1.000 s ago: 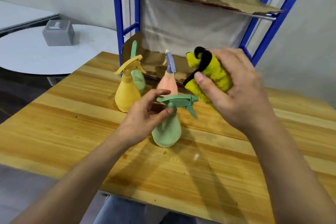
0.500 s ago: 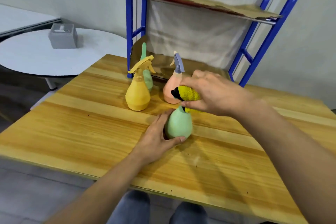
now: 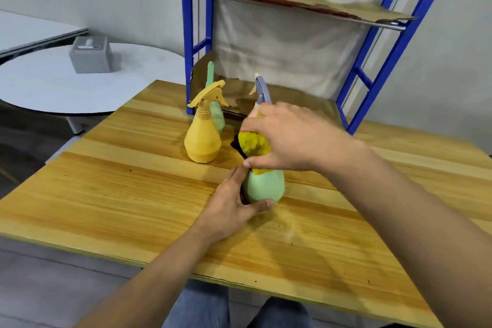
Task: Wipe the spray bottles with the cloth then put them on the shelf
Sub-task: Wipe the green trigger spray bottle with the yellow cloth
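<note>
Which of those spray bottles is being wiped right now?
The front green bottle: the left hand steadies its base, the right hand presses the yellow cloth on it.

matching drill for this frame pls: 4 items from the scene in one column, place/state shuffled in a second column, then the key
Items
1. front green spray bottle
2. yellow spray bottle
3. yellow cloth
4. grey box

Place or state
A. on the round white table at the back left
B. held in the right hand, pressed onto a bottle top
C. standing free on the wooden table, no hand on it
D. steadied at its base by the left hand

Pairs: 1-D, 2-C, 3-B, 4-A
</note>
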Action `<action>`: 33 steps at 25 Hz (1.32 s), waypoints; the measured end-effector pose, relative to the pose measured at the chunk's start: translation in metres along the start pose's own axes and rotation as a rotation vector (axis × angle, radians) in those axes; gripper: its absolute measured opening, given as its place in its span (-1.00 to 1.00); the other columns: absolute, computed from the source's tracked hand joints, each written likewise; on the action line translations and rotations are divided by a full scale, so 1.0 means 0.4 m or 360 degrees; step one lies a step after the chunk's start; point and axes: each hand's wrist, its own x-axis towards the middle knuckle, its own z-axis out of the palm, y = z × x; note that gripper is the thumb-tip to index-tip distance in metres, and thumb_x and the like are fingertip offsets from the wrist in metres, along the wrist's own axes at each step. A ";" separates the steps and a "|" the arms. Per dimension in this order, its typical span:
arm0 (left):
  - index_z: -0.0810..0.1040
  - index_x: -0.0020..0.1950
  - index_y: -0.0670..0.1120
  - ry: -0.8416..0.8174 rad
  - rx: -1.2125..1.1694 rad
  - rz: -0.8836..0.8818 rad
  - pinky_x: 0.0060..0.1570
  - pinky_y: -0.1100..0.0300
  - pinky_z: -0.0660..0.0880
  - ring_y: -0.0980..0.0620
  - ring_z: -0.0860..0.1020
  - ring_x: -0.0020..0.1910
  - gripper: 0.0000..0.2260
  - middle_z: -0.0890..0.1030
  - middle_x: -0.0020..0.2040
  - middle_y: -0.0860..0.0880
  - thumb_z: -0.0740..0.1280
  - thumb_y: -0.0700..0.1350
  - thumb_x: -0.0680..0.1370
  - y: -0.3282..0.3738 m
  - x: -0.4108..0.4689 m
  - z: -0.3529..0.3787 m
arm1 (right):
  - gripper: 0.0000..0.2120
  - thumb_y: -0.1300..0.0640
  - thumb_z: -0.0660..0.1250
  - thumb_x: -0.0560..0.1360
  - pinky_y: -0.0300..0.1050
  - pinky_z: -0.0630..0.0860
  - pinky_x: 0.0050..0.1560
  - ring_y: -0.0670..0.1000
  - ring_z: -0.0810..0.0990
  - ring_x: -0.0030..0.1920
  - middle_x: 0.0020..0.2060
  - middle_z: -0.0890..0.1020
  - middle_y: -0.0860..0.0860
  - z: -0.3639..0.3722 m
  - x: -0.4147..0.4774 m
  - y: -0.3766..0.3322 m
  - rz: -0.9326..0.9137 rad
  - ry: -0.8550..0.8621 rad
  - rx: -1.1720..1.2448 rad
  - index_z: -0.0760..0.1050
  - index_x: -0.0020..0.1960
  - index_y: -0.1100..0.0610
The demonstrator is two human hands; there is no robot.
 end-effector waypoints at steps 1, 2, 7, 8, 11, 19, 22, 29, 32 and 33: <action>0.34 0.47 0.21 0.0012 0.0003 -0.0005 0.33 -0.04 0.52 0.08 0.52 0.31 -0.27 0.50 0.29 0.12 0.58 0.20 0.38 -0.005 0.000 0.000 | -0.49 -0.28 0.36 0.45 0.03 0.51 0.07 0.12 0.53 0.21 0.21 0.51 0.00 0.012 0.011 -0.012 -0.0017 -0.0033 -0.0084 0.40 0.33 -0.14; 0.33 0.49 0.21 0.0017 0.0006 -0.0011 0.34 -0.04 0.51 0.08 0.52 0.33 -0.25 0.49 0.30 0.13 0.59 0.20 0.38 -0.012 0.000 0.003 | -0.52 -0.20 0.39 0.46 0.05 0.53 0.06 0.15 0.54 0.20 0.21 0.52 0.03 0.023 0.025 -0.015 -0.0051 -0.0003 -0.0150 0.42 0.32 -0.09; 0.34 0.50 0.14 0.0011 0.0050 0.0007 0.32 -0.05 0.51 0.10 0.52 0.31 -0.24 0.50 0.31 0.12 0.58 0.22 0.38 0.005 -0.004 -0.001 | -0.63 -0.18 0.27 0.55 0.06 0.51 0.00 0.20 0.59 0.13 0.12 0.59 0.07 0.028 0.040 -0.016 -0.0024 0.0125 -0.0163 0.46 0.23 0.02; 0.33 0.51 0.16 0.0009 0.0028 0.0015 0.34 -0.04 0.51 0.11 0.51 0.33 -0.23 0.49 0.32 0.12 0.58 0.21 0.38 0.005 -0.004 -0.002 | -0.64 -0.22 0.22 0.57 0.08 0.50 0.02 0.20 0.59 0.12 0.11 0.61 0.07 0.029 0.039 -0.015 0.0044 0.0134 -0.0036 0.47 0.21 0.01; 0.28 0.54 0.22 0.0028 0.0039 0.0021 0.36 -0.03 0.49 0.13 0.48 0.37 -0.21 0.46 0.37 0.16 0.55 0.24 0.38 0.007 -0.014 -0.002 | -0.67 -0.27 0.18 0.58 0.06 0.52 -0.01 0.18 0.60 0.02 -0.01 0.65 0.03 0.007 0.021 -0.004 0.0264 0.0227 0.0436 0.49 0.07 -0.04; 0.26 0.51 0.30 0.0068 0.0095 0.0064 0.37 0.02 0.47 0.18 0.46 0.36 -0.23 0.46 0.36 0.18 0.57 0.23 0.39 0.002 -0.015 -0.002 | -0.57 -0.30 0.36 0.45 -0.10 0.33 -0.03 -0.10 0.39 0.05 -0.01 0.34 -0.20 -0.031 -0.058 0.043 0.0037 -0.0029 0.0136 0.42 0.27 -0.24; 0.26 0.52 0.23 0.0040 0.0091 0.0062 0.37 0.00 0.47 0.15 0.44 0.36 -0.21 0.45 0.37 0.17 0.55 0.26 0.38 0.005 -0.014 -0.005 | -0.68 -0.22 0.33 0.51 -0.14 0.20 -0.10 -0.03 0.40 0.00 -0.17 0.29 -0.17 -0.026 -0.041 0.020 0.0040 0.0018 0.0009 0.48 0.24 -0.18; 0.24 0.52 0.30 0.0006 0.0067 0.0024 0.38 -0.04 0.48 0.14 0.45 0.38 -0.19 0.45 0.36 0.21 0.54 0.31 0.35 0.003 -0.015 -0.004 | -0.79 -0.31 0.32 0.49 0.05 0.54 -0.14 -0.05 0.58 -0.18 -0.22 0.60 -0.12 0.025 -0.077 0.067 0.0491 0.0718 0.1061 0.52 -0.08 -0.19; 0.25 0.51 0.32 0.0008 0.0051 0.0002 0.39 -0.04 0.47 0.13 0.45 0.39 -0.19 0.45 0.36 0.21 0.55 0.31 0.34 -0.005 -0.009 -0.001 | -0.75 -0.28 0.43 0.42 0.02 0.57 -0.08 -0.11 0.58 -0.10 -0.10 0.59 -0.14 0.029 -0.110 0.097 0.0448 0.0519 0.1023 0.54 0.01 -0.20; 0.25 0.52 0.32 0.0003 0.0030 -0.0003 0.39 -0.04 0.47 0.12 0.44 0.40 -0.18 0.45 0.37 0.20 0.55 0.31 0.34 -0.006 -0.010 -0.001 | -0.72 -0.27 0.46 0.40 0.04 0.57 -0.05 -0.11 0.58 -0.07 -0.07 0.59 -0.14 0.036 -0.118 0.099 0.0421 0.0410 0.1006 0.54 0.05 -0.22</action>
